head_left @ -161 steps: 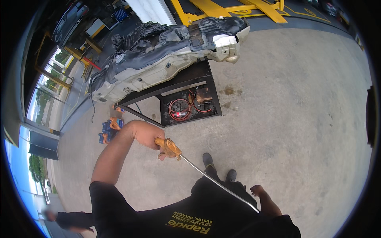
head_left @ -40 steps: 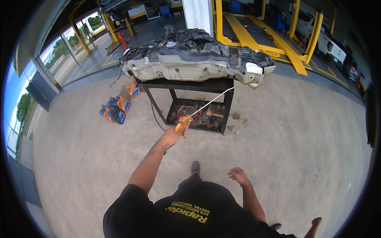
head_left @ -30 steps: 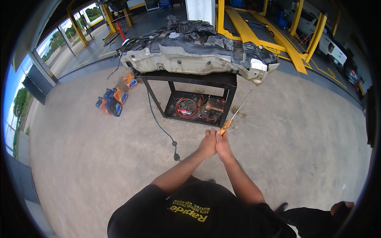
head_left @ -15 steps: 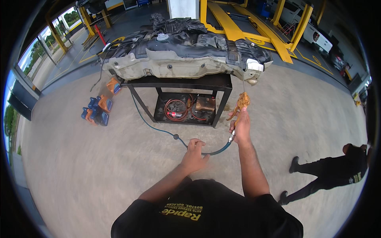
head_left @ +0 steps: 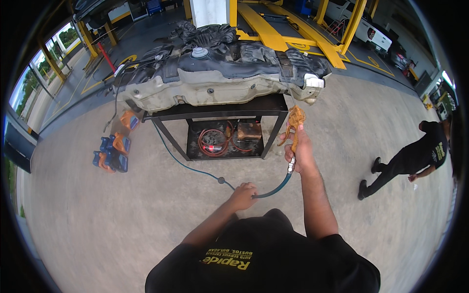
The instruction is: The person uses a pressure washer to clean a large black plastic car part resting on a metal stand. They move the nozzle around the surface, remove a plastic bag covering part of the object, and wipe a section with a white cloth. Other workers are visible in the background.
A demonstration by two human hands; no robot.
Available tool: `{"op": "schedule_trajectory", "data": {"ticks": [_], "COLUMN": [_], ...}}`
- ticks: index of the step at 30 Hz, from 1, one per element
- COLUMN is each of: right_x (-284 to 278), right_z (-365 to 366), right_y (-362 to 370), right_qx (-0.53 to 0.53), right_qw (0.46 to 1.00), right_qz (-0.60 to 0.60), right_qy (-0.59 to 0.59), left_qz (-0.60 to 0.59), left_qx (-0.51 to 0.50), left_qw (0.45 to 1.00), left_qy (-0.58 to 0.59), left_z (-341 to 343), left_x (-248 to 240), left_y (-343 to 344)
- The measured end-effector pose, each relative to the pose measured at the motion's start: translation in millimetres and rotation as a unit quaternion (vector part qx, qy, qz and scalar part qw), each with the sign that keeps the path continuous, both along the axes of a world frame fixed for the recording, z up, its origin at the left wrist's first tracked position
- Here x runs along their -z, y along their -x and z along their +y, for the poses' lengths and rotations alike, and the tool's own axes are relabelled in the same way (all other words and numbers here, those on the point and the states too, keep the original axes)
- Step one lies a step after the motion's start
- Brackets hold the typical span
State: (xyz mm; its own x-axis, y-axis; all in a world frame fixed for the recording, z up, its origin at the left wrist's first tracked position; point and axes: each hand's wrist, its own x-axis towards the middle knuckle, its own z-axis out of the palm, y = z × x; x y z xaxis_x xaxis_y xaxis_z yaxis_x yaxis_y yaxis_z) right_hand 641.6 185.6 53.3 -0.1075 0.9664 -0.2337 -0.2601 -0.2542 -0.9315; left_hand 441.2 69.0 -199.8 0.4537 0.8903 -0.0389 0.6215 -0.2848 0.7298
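My right hand [head_left: 304, 151] is wrapped round an orange air blow gun [head_left: 296, 118], its thin nozzle pointing up at the right end of the tank. A teal air hose [head_left: 274, 191] joins the gun's handle at a metal coupling [head_left: 291, 165] and curves down to the left. My left hand [head_left: 243, 196] is closed round that hose, a forearm's length from the gun. Beyond my hands a large fuel tank [head_left: 215, 91], black on top with a dusty grey shield along its near side, lies across a black metal cart [head_left: 224, 108].
The cart's lower shelf holds a coiled reddish hose [head_left: 211, 139] and a brown box [head_left: 249, 131]. Blue and orange jugs [head_left: 115, 155] stand on the floor to the left. A person [head_left: 413, 152] in black walks at the right. Yellow lifts [head_left: 266, 27] stand behind.
My left hand has closed on the hose, where its fingers were loose before. The view has shifted slightly. The person at the right has moved farther away, with an arm now showing.
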Motion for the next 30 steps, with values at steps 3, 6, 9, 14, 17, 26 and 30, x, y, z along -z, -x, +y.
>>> {"op": "schedule_trajectory", "data": {"ticks": [3, 6, 9, 14, 17, 26, 30], "right_x": [-2, 0, 8, 21, 19, 12, 12], "right_z": [6, 12, 22, 53, 70, 123, 151], "right_y": [8, 19, 41, 39, 32, 1, -5], "right_qx": [0.016, -0.104, -0.075, -0.102, -0.077, -0.054, -0.039], "right_qw": [1.000, 0.992, 0.993, 0.993, 0.996, 0.998, 0.996], "right_qz": [0.002, -0.062, -0.084, -0.048, -0.039, -0.027, -0.072], "right_qy": [-0.023, -0.026, -0.019, -0.040, -0.032, -0.012, -0.026], "left_qz": [0.041, 0.036, -0.015, -0.018, -0.014, -0.009, -0.013], "left_qx": [-0.033, -0.058, -0.091, -0.153, -0.182, -0.129, -0.159], "left_qw": [0.998, 0.998, 0.996, 0.987, 0.982, 0.991, 0.986], "left_qy": [-0.020, 0.005, 0.011, 0.055, 0.055, 0.023, 0.043], "left_z": [0, -5, -19, -34, -28, 2, 20], "left_x": [21, 34, 46, 8, -8, -33, -21], "left_y": [17, 42, 65, 81, 79, 67, 59]}}
